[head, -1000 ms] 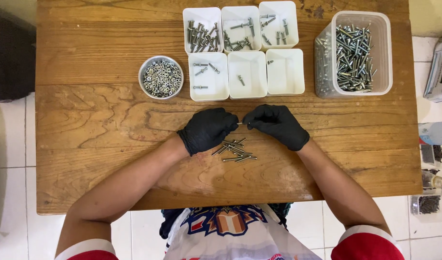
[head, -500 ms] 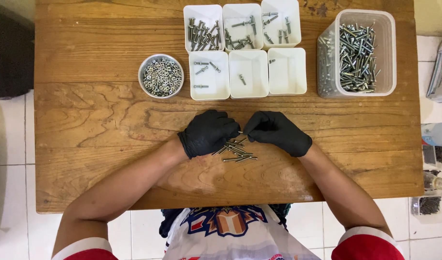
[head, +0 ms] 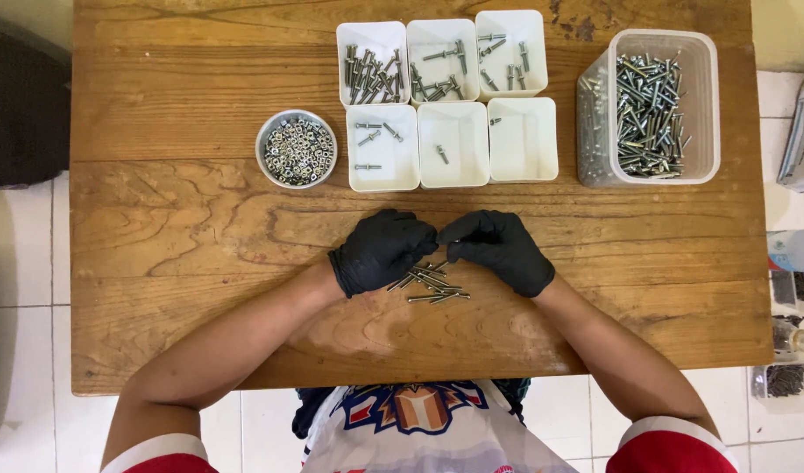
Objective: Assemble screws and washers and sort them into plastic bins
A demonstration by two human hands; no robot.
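Observation:
Both my hands wear black gloves and meet fingertip to fingertip at the middle of the wooden table [head: 183,245]. My left hand [head: 380,250] and my right hand [head: 498,250] are each pinched on a small bolt held between them; the fingers hide most of it. Right under the fingertips lies a loose pile of silver bolts [head: 432,285] on the table.
A round bowl of small nuts [head: 297,149] stands at the left. Several white square trays [head: 382,180] holding sorted bolts sit behind the hands. A clear plastic tub [head: 708,105] of mixed bolts is at the right. Boxes and jars stand on the tiled floor at right.
My hands have closed the small gap between them, and their fingertips now touch over the pile. The pile and the containers have not moved.

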